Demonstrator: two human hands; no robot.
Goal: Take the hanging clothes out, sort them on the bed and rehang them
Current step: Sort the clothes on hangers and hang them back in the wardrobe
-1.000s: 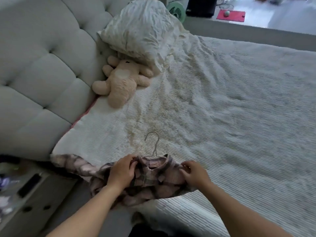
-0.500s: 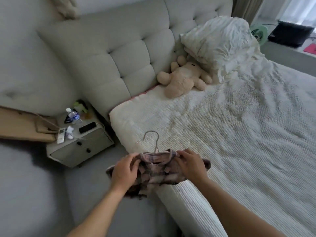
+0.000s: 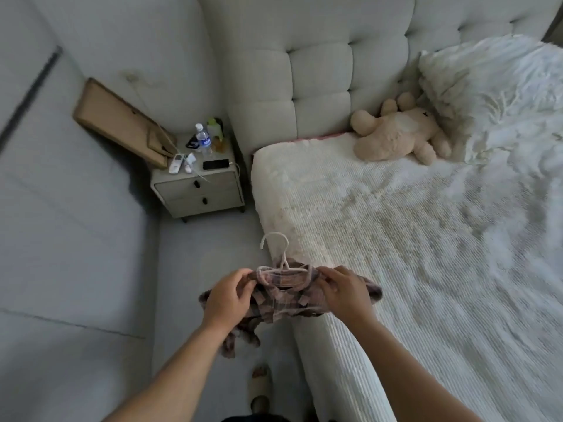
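The small pink-and-grey plaid shirt (image 3: 286,296) is hanging on a pale plastic hanger (image 3: 281,266), and the person is holding both up over the near corner of the bed with its white ribbed cover (image 3: 396,239), partly above the grey floor (image 3: 195,248). The likeliest trouble is the shirt sliding off one end of the hanger: the cloth is looking bunched rather than spread, and a sleeve is drooping low on the left, so a tug there could be pulling the collar off. The hook is pointing up and away, free of everything, and it could be catching on the cover if the bundle is lowered carelessly.

The left hand (image 3: 228,300) is curling round the left shoulder of the shirt, fingers wrapped over the cloth and seemingly the hanger's end beneath it. The right hand (image 3: 344,292) is gripping the right shoulder likewise, fingers folded over the fabric. The collar and the hanger's neck are sitting between the two hands, and the shirt's body is falling beneath the palms. Whether the fingers are pinching the hanger itself or only cloth is not clear.
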